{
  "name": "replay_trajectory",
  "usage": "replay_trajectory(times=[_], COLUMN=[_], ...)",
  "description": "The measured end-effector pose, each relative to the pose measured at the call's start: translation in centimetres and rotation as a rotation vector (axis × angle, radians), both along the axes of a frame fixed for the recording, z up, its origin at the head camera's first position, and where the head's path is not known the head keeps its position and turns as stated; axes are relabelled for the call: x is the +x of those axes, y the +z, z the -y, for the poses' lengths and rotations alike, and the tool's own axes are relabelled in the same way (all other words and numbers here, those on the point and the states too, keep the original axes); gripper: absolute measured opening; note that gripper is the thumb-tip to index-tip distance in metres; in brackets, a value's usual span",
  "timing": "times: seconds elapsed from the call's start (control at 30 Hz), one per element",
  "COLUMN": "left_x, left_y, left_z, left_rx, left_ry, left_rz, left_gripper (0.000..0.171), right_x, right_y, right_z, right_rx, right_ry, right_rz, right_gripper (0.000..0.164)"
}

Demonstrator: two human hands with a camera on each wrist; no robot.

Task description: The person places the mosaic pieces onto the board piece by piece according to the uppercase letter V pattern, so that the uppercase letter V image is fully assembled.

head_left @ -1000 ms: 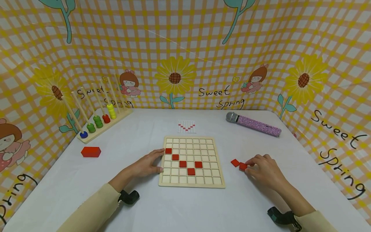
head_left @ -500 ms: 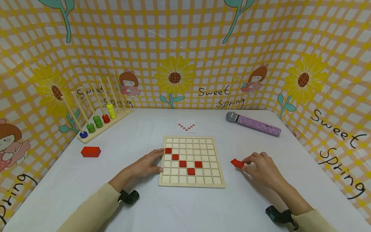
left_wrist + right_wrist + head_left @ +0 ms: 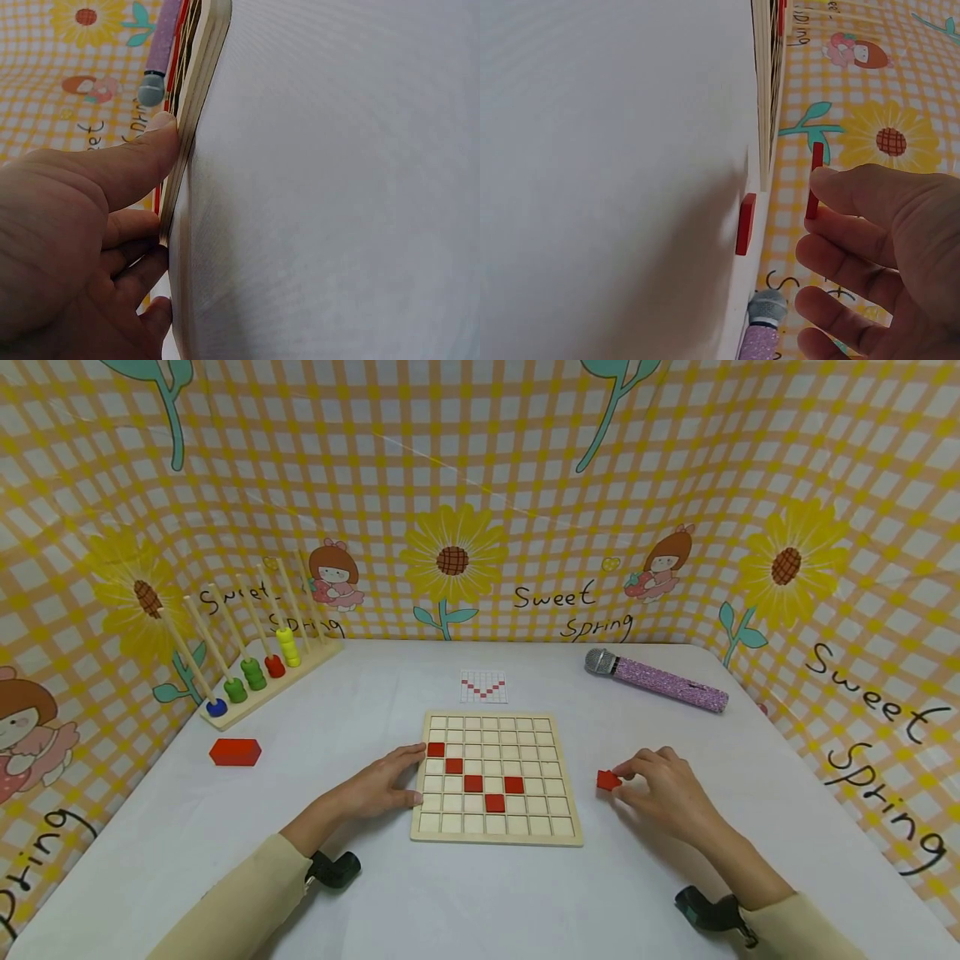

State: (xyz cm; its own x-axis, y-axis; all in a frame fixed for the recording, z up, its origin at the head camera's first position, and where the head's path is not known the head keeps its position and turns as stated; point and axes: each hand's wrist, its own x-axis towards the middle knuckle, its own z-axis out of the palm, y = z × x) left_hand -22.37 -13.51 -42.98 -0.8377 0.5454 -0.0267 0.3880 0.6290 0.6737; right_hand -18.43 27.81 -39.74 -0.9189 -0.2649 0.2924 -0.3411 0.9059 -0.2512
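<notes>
My right hand [image 3: 667, 793] pinches a thin red square tile [image 3: 817, 156] between thumb and index finger, raised above the table. Below it a second red tile [image 3: 745, 225] lies flat on the cloth; the two overlap in the head view. The wooden grid board [image 3: 540, 831] lies in the middle, with several red tiles such as this tile [image 3: 495, 803] set in its squares as a lopsided V. My left hand [image 3: 378, 789] rests at the board's left edge, thumb and index finger touching it, in the left wrist view too.
A small pattern card [image 3: 483, 687] with a red V lies behind the board. At back left stands a bead abacus [image 3: 273, 689], with a red block [image 3: 236, 752] in front of it. A glittery purple microphone [image 3: 667, 683] lies at back right. Patterned cloth surrounds the table.
My right hand has lifted one red tile from beside the other and carried it left, up over the second tile. The left hand and board have stayed put.
</notes>
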Motion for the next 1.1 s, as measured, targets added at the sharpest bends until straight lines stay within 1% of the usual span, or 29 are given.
replay_trajectory(times=[0.37,0.57,0.77,0.87,0.97,1.1], left_x=[-0.2,-0.2,-0.1,-0.1,-0.1,-0.1], left_y=[-0.1,-0.2,-0.1,-0.1,-0.1,-0.1], left_z=[0.1,0.1,0.1,0.1,0.1,0.1], left_rx=[-0.011,-0.01,0.007,0.009,0.008,0.009], left_ry=[-0.004,-0.007,-0.016,-0.019,-0.019,-0.017], left_rz=[-0.012,-0.014,-0.026,-0.029,-0.026,-0.028], left_gripper=[0.071,0.071,0.071,0.071,0.071,0.071], right_x=[-0.4,-0.8,-1.1,-1.2,-1.4,-1.7], right_y=[0.4,0.5,0.5,0.5,0.5,0.4], right_z=[1.8,2.9,4.1,4.6,5.1,5.6], right_rx=[0.013,0.021,0.017,0.007,0.021,0.036], right_ry=[0.041,0.065,0.107,0.121,0.125,0.119], right_rz=[-0.044,-0.047,-0.056,-0.054,-0.052,-0.027], right_gripper=[0.019,0.019,0.018,0.017,0.017,0.017])
